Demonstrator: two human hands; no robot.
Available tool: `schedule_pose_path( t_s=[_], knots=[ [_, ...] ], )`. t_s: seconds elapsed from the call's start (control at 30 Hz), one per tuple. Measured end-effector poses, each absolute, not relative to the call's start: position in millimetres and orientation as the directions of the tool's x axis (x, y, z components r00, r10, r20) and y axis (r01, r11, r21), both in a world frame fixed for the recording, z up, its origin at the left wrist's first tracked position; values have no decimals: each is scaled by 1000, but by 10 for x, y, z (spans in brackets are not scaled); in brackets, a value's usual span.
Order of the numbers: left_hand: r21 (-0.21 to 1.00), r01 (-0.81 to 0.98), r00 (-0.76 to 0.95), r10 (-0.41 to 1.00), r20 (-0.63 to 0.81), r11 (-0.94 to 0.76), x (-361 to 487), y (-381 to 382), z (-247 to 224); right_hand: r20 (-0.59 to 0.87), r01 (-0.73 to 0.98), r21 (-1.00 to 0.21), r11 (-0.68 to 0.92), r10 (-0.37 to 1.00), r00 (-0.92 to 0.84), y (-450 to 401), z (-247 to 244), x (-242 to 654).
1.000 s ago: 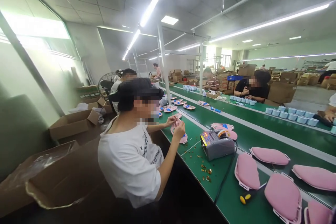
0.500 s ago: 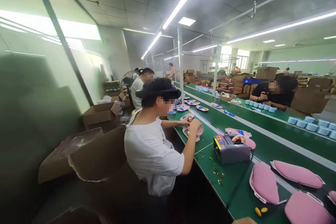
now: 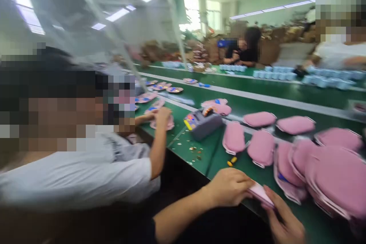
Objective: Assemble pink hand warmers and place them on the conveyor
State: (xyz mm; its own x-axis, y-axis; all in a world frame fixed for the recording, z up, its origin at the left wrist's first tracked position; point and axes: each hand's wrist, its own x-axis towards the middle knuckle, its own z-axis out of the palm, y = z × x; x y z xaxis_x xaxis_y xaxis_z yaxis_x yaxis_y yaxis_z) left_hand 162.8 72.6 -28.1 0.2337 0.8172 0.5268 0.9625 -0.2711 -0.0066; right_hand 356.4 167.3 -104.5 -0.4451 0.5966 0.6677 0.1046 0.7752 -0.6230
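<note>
At the front edge of the green table, a thin pink flat piece is held between both my hands, seen nearly edge-on; its exact kind is blurred. My left hand is closed on its left end, knuckles up. Gripping the right end is my right hand, thumb and fingers on either side. Just beyond my left hand lies a yellow-and-black tool handle. Pink rounded panels with white rims, such as one pink panel, lie ahead, and a stack of larger pink panels stands right of my hands.
A grey tape dispenser stands on the green table. Small gold-coloured parts lie scattered near its edge. A co-worker in a white shirt sits close on my left. Light-blue cups line the far side, where other people sit.
The view has swung right and down. Both my hands and the pink piece between them have come into view; before, only a bit of one hand showed at the bottom edge.
</note>
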Motion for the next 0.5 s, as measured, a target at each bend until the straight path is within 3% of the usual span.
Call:
schedule_pose_path(
  t_s=[0.13,0.3,0.4,0.5],
  knots=[
    [252,914,89,763,641,-318,1738,817,-575,695,38,-622,782,575,-432,1673,-967,3698],
    [365,867,15,750,661,-339,1746,820,-687,633,111,-676,728,651,-418,1697,-1000,3521],
    [426,857,9,835,551,-290,1572,950,-552,606,122,-676,727,642,-470,1686,-960,3580],
    [510,837,24,944,330,-199,1313,1204,-306,594,255,-526,811,565,-572,1659,-897,3710]
  ],
)
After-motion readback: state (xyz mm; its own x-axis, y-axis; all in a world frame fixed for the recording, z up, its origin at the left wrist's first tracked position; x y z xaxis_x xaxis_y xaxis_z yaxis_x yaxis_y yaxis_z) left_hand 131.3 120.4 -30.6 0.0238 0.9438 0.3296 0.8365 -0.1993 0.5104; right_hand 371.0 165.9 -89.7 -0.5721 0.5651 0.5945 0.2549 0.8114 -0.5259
